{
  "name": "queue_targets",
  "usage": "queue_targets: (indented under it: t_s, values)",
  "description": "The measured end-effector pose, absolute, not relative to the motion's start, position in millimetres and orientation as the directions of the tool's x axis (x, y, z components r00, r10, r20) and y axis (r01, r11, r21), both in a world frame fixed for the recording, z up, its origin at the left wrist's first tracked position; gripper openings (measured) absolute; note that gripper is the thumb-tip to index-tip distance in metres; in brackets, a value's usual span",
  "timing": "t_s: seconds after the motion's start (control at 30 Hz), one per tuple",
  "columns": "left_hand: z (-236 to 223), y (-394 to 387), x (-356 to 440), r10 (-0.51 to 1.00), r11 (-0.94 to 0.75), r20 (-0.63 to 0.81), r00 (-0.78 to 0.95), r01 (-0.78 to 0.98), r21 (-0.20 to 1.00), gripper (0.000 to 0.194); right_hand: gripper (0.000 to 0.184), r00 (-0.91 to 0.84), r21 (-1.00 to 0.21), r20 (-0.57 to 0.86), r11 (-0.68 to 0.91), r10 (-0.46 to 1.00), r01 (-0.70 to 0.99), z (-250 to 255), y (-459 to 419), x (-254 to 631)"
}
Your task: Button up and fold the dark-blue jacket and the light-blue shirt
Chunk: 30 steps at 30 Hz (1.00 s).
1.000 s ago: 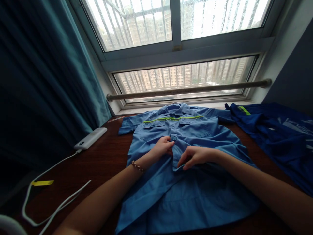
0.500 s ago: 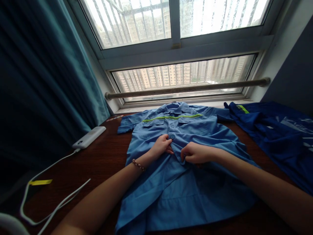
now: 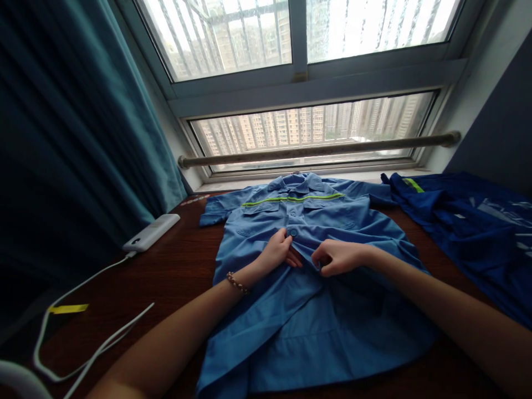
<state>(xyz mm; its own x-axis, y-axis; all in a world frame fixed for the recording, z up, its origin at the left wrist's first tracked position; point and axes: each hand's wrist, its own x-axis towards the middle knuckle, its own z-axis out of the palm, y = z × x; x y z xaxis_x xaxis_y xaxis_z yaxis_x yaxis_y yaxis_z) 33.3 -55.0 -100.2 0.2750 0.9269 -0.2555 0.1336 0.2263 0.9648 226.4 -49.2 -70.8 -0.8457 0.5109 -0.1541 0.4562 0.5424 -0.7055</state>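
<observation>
A light blue short-sleeved shirt point(image 3: 307, 343) lies front up, its collar toward the window and a yellow-green stripe across the chest. My left hand point(image 3: 281, 249) pinches the front edge of the shirt just beside a round blue button point(image 3: 293, 233), its other fingers reaching toward the gap in the front. To its right, my right hand point(image 3: 338, 258) has thumb and forefinger closed on the front flap, lifting it a little. Below both hands the front hangs open and the hem spreads toward me. The cloth between the fingertips is mostly hidden.
Dark blue clothing point(image 3: 469, 233) lies at the right. On the brown wooden table point(image 3: 174, 277), a white power bank point(image 3: 152, 233) with a white cable point(image 3: 100, 349) sits at the left by a teal curtain point(image 3: 124, 122). A rail point(image 3: 320, 151) crosses the window behind.
My right hand has moved slightly right, drawing the flap away from my left hand. More of my left fingers shows at the gap. The rest of the shirt lies as before.
</observation>
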Motion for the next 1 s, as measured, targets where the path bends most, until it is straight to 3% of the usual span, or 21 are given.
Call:
queue_targets:
  t_s: [0.13, 0.23, 0.33, 0.43, 0.5, 0.73, 1.0]
  values:
    - [-92.2, -57.5, 35.2, 0.924, 0.298, -0.323, 0.204, 0.146, 0.943, 0.028, 0.031, -0.651, -0.942, -0.106, 0.134, 0.751, 0.309, -90.5, -29.3, 231.5]
    - [-83.8, -70.5, 41.1, 0.883, 0.336, -0.377, 0.28, 0.187, 0.923, 0.037, 0.033, -0.442, -0.981, -0.194, -0.185, 0.876, 0.062, -103.8, -20.1, 233.0]
    - [-79.7, -90.0, 49.9, 0.869, 0.074, -0.2, 0.452, 0.281, 0.957, 0.033, 0.032, -0.426, -0.946, -0.279, -0.321, 0.861, -0.03, -107.6, -19.1, 234.1]
    - [-82.2, -103.6, 56.7, 0.813, -0.372, 0.121, 0.57, 0.348, 0.861, 0.019, 0.034, -0.463, -0.946, -0.277, -0.324, 0.842, -0.024, -105.0, -22.4, 234.5]
    - [-86.2, -105.9, 58.4, 0.759, -0.515, 0.2, 0.62, 0.383, 0.767, 0.02, 0.032, -0.487, -0.953, -0.252, -0.303, 0.837, -0.028, -102.0, -25.1, 234.4]
    - [-95.5, -101.8, 55.8, 0.761, -0.566, 0.199, 0.618, 0.481, 0.669, 0.009, 0.024, -0.6, -0.972, -0.135, -0.224, 0.788, -0.076, -99.4, -30.5, 232.6]
    - [-79.9, -101.9, 53.1, 0.823, -0.528, 0.284, 0.491, 0.48, 0.701, 0.006, 0.022, -0.672, -0.965, -0.132, -0.248, 0.729, -0.079, -105.5, -28.4, 234.4]
